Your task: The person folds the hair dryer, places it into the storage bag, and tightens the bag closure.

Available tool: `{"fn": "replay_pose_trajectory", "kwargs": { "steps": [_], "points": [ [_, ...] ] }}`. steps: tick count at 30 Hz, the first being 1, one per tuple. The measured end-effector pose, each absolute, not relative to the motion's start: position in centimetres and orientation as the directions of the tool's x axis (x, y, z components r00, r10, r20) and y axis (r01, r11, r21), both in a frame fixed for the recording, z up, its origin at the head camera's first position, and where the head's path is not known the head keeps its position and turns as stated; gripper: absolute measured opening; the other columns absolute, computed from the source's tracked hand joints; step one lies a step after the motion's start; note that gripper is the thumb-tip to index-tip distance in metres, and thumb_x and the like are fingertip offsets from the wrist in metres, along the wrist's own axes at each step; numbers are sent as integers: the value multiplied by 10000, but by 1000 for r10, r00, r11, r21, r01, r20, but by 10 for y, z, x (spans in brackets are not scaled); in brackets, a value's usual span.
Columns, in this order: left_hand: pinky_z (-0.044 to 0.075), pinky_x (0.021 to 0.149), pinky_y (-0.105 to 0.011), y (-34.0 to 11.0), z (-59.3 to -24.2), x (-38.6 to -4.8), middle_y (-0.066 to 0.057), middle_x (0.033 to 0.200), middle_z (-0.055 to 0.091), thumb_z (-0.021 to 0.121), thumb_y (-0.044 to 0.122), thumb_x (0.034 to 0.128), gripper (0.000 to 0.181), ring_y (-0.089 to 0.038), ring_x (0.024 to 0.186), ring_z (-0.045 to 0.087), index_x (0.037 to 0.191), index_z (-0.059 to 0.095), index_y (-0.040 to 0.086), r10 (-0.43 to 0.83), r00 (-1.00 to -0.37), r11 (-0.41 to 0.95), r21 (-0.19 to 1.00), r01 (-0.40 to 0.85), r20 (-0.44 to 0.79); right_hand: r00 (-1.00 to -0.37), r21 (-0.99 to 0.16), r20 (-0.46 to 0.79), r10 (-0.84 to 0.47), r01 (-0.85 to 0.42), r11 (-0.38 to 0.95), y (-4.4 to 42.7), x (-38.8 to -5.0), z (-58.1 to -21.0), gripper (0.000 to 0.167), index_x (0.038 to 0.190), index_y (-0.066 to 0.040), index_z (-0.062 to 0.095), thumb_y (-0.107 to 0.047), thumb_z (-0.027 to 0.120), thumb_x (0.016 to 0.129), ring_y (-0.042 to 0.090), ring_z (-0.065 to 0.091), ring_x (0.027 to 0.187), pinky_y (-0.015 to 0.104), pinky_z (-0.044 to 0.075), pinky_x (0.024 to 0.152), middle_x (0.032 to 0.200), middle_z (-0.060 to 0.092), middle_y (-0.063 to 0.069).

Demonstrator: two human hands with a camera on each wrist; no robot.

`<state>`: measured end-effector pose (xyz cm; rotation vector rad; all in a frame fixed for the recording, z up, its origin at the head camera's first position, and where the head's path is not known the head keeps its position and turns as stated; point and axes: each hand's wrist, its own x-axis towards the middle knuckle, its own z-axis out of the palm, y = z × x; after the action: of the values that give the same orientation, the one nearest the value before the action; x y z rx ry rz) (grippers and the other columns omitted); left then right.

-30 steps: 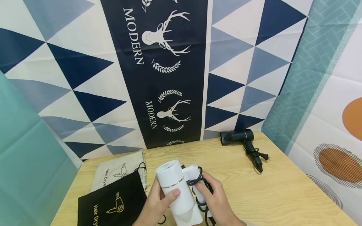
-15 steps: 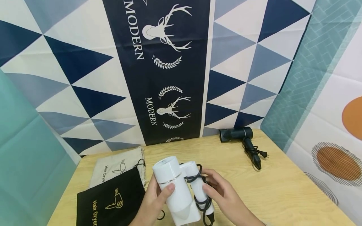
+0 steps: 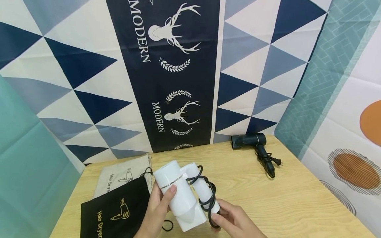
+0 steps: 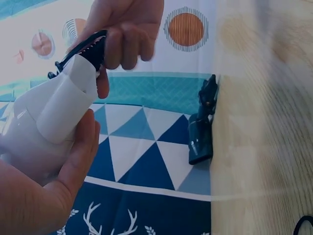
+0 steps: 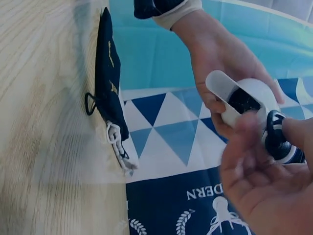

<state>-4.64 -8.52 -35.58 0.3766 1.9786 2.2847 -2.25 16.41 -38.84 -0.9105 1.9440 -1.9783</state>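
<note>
A white hair dryer [image 3: 181, 198], its handle folded beside the barrel, is held tilted above the table. My left hand [image 3: 156, 211] grips the barrel, thumb on top; the left wrist view shows the fingers partly hidden behind the white body [image 4: 58, 112]. Around the handle winds a black power cord [image 3: 213, 190]. My right hand [image 3: 235, 219] pinches that cord at the handle's lower end. The right wrist view shows the thumb [image 5: 296, 133] against the cord bundle and the dryer's open barrel end facing the camera.
A black drawstring pouch [image 3: 116, 211] printed with a hair dryer overlaps a light grey pouch [image 3: 107, 178] on the left of the wooden table [image 3: 285, 205]. A black hair dryer [image 3: 250, 141] with its cord wrapped lies at the back right. Patterned cloth walls [image 3: 181, 76] enclose the table.
The white hair dryer has shifted slightly up and left and tilted further. My right hand has slid from beside the handle down to the cord at its lower end.
</note>
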Motion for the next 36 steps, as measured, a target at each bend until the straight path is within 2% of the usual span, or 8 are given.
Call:
{"fn": "replay_pose_trajectory", "kwargs": {
  "steps": [2,8,12,19,24,29,33,36],
  "points": [
    [564,817,-438,-84,-359,-47,-258,1264,492,448,220,1058,511,-314,1072,609,1464,212,19,231,-966,-155,984,86,120,-789,-964,259,-557,-244,-103,166,-23,-388,172,1161,44,565,2,450,1039,57,633,735,359,589,647,799,645,215],
    [576,787,-443,-84,-362,-51,-245,1255,510,466,249,1058,501,-308,1055,627,1451,234,42,214,-972,-131,989,69,96,-839,-993,120,-531,-110,-51,170,-29,-391,210,1101,108,591,-78,526,1029,63,639,704,324,582,647,835,696,-11],
    [579,774,-452,-84,-363,-53,-244,1262,509,479,259,1056,510,-306,1052,632,1454,232,58,198,-977,-123,991,59,82,-867,-998,65,-494,-68,-13,171,-32,-395,229,975,90,624,-127,564,1018,56,605,626,280,553,594,734,669,26],
    [578,765,-438,-84,-368,-59,-229,1251,519,454,330,1065,519,-292,1045,630,1459,235,72,195,-980,-74,997,28,42,-877,-976,178,-447,-215,34,167,-28,-406,253,869,28,607,-122,508,1046,27,577,584,310,553,531,655,604,209],
    [581,739,-414,-86,-371,-63,-210,1204,556,449,344,1067,502,-282,1003,646,1435,275,51,193,-981,-46,999,14,23,-881,-968,239,-408,-249,-29,165,-26,-412,251,846,9,604,-79,483,1048,80,567,548,318,541,513,618,570,198],
    [583,714,-402,-87,-374,-67,-208,1186,572,439,346,1070,495,-279,969,658,1422,310,24,204,-979,-3,1000,26,26,-840,-926,375,-392,-360,-116,167,-28,-417,231,888,6,601,50,424,1030,196,546,498,324,504,475,589,543,167],
    [582,716,-397,-88,-376,-70,-208,1206,566,436,349,1071,496,-271,976,652,1431,316,29,207,-978,11,1000,25,22,-837,-921,390,-384,-362,-144,169,-30,-418,249,906,-5,612,79,410,1023,221,531,490,311,499,472,581,529,188],
    [581,713,-401,-87,-378,-71,-207,1212,565,456,348,1064,498,-273,978,648,1427,327,32,200,-980,4,1000,22,21,-845,-936,352,-404,-317,-152,170,-30,-417,247,902,-3,609,59,408,1031,224,532,508,294,499,508,596,525,208]
  ]
}}
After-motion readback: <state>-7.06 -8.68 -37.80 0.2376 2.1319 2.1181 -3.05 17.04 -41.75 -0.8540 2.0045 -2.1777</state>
